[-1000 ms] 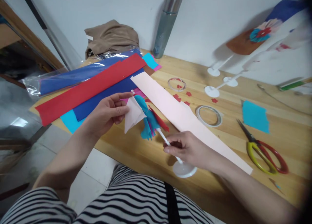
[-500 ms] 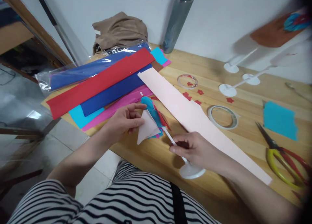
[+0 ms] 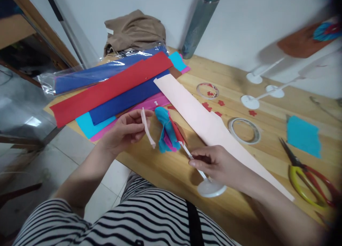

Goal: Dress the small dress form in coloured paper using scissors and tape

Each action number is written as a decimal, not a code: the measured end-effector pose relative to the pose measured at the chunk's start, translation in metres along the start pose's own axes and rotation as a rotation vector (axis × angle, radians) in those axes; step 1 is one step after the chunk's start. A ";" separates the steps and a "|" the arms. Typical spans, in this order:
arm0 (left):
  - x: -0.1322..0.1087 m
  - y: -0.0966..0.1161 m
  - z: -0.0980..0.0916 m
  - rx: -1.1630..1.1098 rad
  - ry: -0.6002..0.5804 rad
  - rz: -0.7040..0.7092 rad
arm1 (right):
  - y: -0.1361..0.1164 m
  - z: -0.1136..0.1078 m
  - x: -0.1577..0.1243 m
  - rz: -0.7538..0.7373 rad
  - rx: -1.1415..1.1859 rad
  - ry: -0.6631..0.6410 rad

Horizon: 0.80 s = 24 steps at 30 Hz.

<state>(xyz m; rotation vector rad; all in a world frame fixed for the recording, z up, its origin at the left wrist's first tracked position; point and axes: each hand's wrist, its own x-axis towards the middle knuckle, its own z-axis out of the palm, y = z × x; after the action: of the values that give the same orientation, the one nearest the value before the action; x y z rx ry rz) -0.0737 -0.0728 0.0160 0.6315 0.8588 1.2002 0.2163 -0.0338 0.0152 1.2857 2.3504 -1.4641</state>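
Observation:
My left hand (image 3: 130, 129) pinches a small piece of pale pink paper (image 3: 148, 129), seen nearly edge-on. Just right of it, apart from the piece, is a blue, magenta and red paper figure (image 3: 169, 130) on the end of a white stick (image 3: 186, 150). My right hand (image 3: 213, 164) is closed around that stick, which is tilted, with its round white base (image 3: 211, 188) toward me. Fingers of the right hand hide part of the stick. Beyond it lies a long pale pink paper strip (image 3: 197, 114).
Red, dark blue, cyan and magenta paper strips (image 3: 112, 91) overlap at the left. Scissors (image 3: 301, 171), a tape roll (image 3: 244, 131), a blue paper piece (image 3: 304, 135) and small red paper flowers (image 3: 206, 106) lie right. White stands (image 3: 250, 102) and a bottle (image 3: 199, 28) stand by the wall.
My left hand has drawn the pale pink piece leftward, away from the paper figure, and turned it edge-on. More of the blue and magenta figure shows. My right hand keeps its hold.

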 end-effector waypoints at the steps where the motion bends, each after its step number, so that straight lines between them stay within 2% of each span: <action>1: 0.000 -0.002 -0.001 -0.019 -0.026 -0.007 | -0.001 -0.003 -0.002 0.001 -0.006 0.024; 7: 0.001 -0.004 0.009 -0.077 -0.104 -0.023 | -0.020 -0.013 -0.014 -0.059 -0.008 0.313; 9: 0.000 -0.005 0.015 -0.079 -0.113 -0.021 | -0.034 -0.009 -0.016 -0.086 0.030 0.348; 11: -0.001 -0.008 0.020 -0.063 -0.126 -0.028 | -0.048 -0.002 -0.016 -0.093 0.102 0.311; 13: -0.002 -0.011 0.024 -0.029 -0.129 -0.040 | -0.058 0.006 -0.014 -0.084 0.220 0.210; 15: -0.003 -0.015 0.027 0.007 -0.154 -0.060 | -0.062 0.015 -0.010 -0.061 0.371 0.094; 17: -0.004 -0.020 0.029 0.014 -0.207 -0.063 | -0.061 0.024 -0.005 -0.024 0.513 0.039; 21: -0.004 -0.029 0.028 -0.026 -0.278 -0.093 | -0.053 0.038 0.000 0.027 0.584 0.089; 24: -0.008 -0.032 0.023 0.002 -0.198 -0.094 | -0.051 0.039 -0.004 -0.001 0.488 0.164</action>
<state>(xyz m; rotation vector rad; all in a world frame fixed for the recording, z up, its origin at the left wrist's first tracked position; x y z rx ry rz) -0.0388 -0.0885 0.0047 0.6914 0.7144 1.0331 0.1707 -0.0761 0.0315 1.5550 2.1549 -2.0962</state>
